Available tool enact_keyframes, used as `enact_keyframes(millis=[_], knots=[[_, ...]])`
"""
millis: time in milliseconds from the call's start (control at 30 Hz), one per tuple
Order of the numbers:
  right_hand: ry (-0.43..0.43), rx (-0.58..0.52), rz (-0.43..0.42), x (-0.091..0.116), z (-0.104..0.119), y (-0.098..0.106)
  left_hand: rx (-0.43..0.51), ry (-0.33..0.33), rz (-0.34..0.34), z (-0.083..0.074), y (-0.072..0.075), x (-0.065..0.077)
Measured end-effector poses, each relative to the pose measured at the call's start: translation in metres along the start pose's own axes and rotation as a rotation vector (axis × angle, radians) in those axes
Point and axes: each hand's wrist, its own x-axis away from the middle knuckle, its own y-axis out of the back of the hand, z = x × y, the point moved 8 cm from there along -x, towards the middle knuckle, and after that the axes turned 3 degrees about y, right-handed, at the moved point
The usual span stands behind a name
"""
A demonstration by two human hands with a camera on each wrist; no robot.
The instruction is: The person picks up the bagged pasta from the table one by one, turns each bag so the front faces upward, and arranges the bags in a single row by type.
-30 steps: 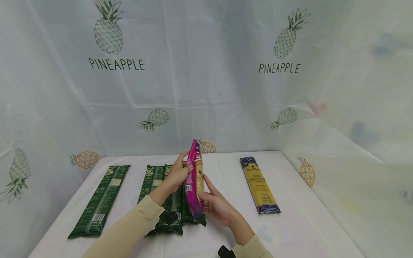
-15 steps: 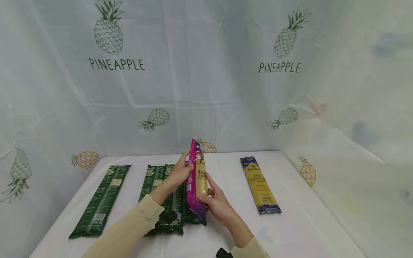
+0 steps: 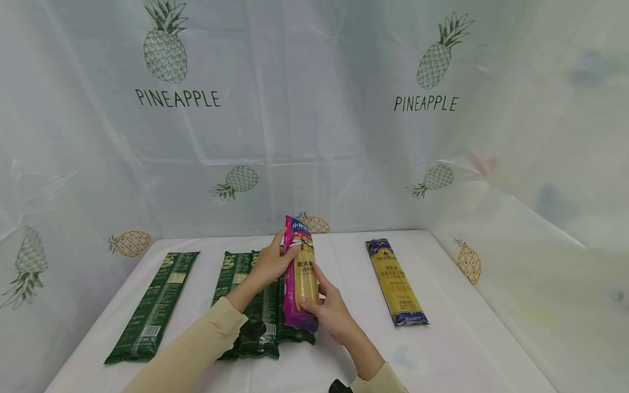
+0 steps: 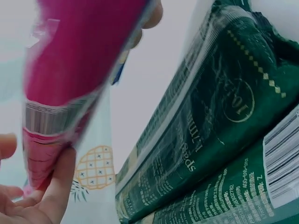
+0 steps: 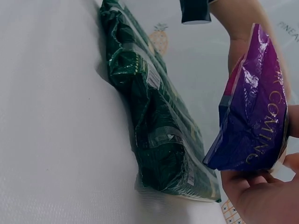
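Note:
A pink and yellow spaghetti packet [image 3: 306,278] with a purple lower end is held up above the table by both hands. My left hand [image 3: 271,265] grips its upper left side, thumb across the front. Lower down, my right hand [image 3: 336,314] pinches the right edge near the bottom. In the left wrist view the pink back of the packet [image 4: 84,56] shows, with left-hand fingers under its far end. The right wrist view shows its purple end [image 5: 254,112] above the right-hand fingers. Green spaghetti packets [image 3: 265,322] lie side by side beneath, partly hidden by the left arm.
Another green spaghetti packet [image 3: 154,305] lies at the left of the white-covered table [image 3: 457,322]. A yellow and blue spaghetti packet [image 3: 397,284] lies on the right. A pineapple-print curtain [image 3: 314,125] hangs behind and along the sides.
The pink and yellow packet has turned from its edge so its printed yellow front now faces me, and its top has tilted slightly left. Both hands keep hold; the other packets stay put.

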Motion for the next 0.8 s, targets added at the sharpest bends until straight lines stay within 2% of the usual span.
enact_keyframes(millis=[133,367,567,667,800], knots=[[0.013,0.075,-0.008,0.001,0.001,0.000,0.014,-0.008,0.014,0.001,-0.001,0.000],[0.012,0.209,-0.026,0.001,0.005,0.003,0.157,0.065,0.012,0.008,-0.004,-0.003],[-0.018,0.270,-0.016,0.001,0.007,0.005,0.222,0.110,0.001,0.012,-0.003,-0.003],[-0.054,0.248,0.011,0.002,0.005,0.006,0.254,0.119,0.000,0.013,-0.002,-0.003],[-0.130,0.129,0.054,0.005,-0.002,0.009,0.300,0.126,0.011,0.013,-0.002,-0.003]])
